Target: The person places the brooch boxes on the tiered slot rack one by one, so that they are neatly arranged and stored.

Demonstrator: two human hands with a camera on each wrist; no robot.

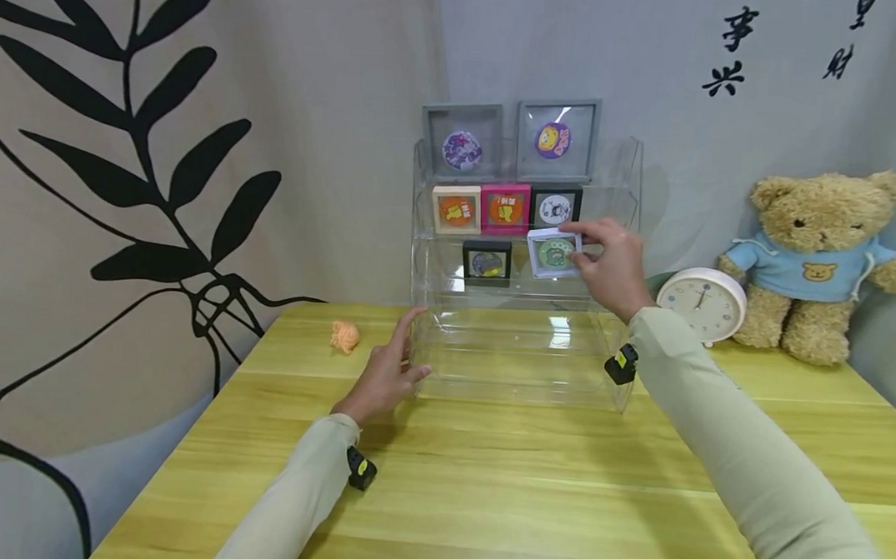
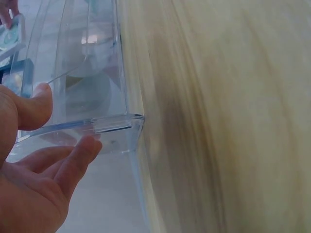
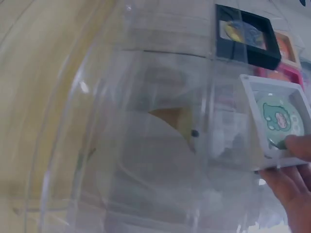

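My right hand [image 1: 612, 266] pinches a white square frame [image 1: 542, 270] with a round green badge [image 3: 279, 119] inside. In the right wrist view the thumb lies over its front and the fingers are beneath. It is at the third tier of a clear tiered display rack [image 1: 519, 366], right of a black frame [image 1: 486, 279]. My left hand [image 1: 385, 377] holds the rack's left side; in the left wrist view the thumb and fingers [image 2: 80, 162] lie on opposite sides of the clear panel.
Two grey frames [image 1: 465, 108] top the rack. Below them stand a cream frame [image 1: 439, 221], a pink frame [image 1: 505, 230] and another black frame [image 1: 566, 190]. A small orange object [image 1: 344, 337] lies left; a white clock [image 1: 717, 316] and teddy bear [image 1: 816, 275] sit right.
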